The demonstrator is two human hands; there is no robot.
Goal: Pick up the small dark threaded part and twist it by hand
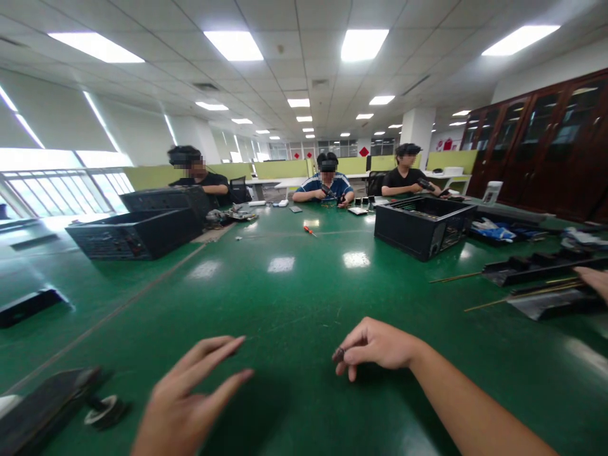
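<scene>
My left hand (190,392) hovers over the green table (285,297), its thumb and fingers apart with nothing between them. Pinched in the fingertips of my right hand (375,345) is a small dark piece (338,354), too small to name. The right hand is held just above the tabletop. To the left of my left hand lies a long dark flat object (47,411), blurred, with a round white-rimmed part (103,411) beside it.
Open black computer cases (413,228) stand right and left (137,234). A red screwdriver (310,232) lies mid-table. At right are dark metal rails (546,269), thin brass-coloured rods (489,305) and another person's hand (593,278). Three people sit across the table.
</scene>
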